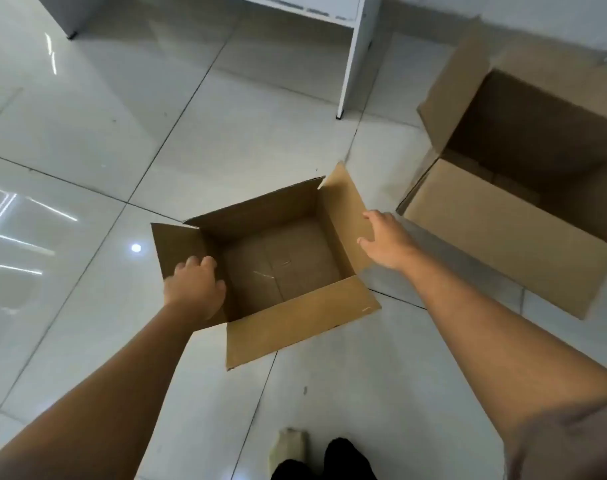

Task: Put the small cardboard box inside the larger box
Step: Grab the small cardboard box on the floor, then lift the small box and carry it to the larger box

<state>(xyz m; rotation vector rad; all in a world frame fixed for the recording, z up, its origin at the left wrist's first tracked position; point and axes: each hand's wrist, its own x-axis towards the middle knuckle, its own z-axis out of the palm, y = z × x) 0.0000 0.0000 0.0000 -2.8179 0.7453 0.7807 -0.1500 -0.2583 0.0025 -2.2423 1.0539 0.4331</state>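
Cardboard small box (288,268), flaps open; your left hand (194,289) and right hand (387,242) loosely open on its side flaps; larger box (509,237) at 2 o'clock.

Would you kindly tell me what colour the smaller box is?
Plain brown cardboard, the small box, best seen in the head view.

Glossy white floor tiles (98,133) with dark grout lines mirror ceiling lights at left. A white furniture leg (351,64) stands beyond.
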